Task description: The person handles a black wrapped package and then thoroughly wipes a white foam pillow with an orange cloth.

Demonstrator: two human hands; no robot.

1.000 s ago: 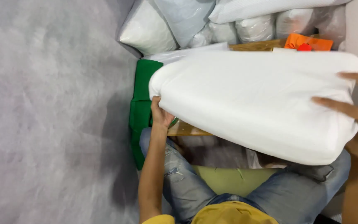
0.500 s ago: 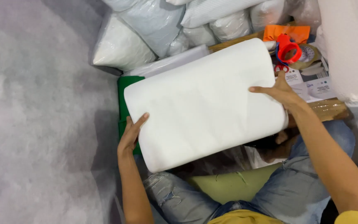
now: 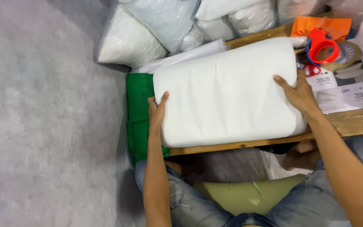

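The white pillow lay across a low wooden table, gripped at both ends — the left hand clasped its near-left edge, the right hand pressed over its right end, fingers spread. Bagged pillows crowded the far side. Green cloth hung beside the table's left edge, grey carpet beyond — a red tape dispenser sat near the right hand.

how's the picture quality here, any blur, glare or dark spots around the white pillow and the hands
Head view: white foam pillow bright, nearly washed out, texture faint; left hand and right hand sharp; glare on the bagged pillows; deep shadow under the wooden board; grey carpet soft.
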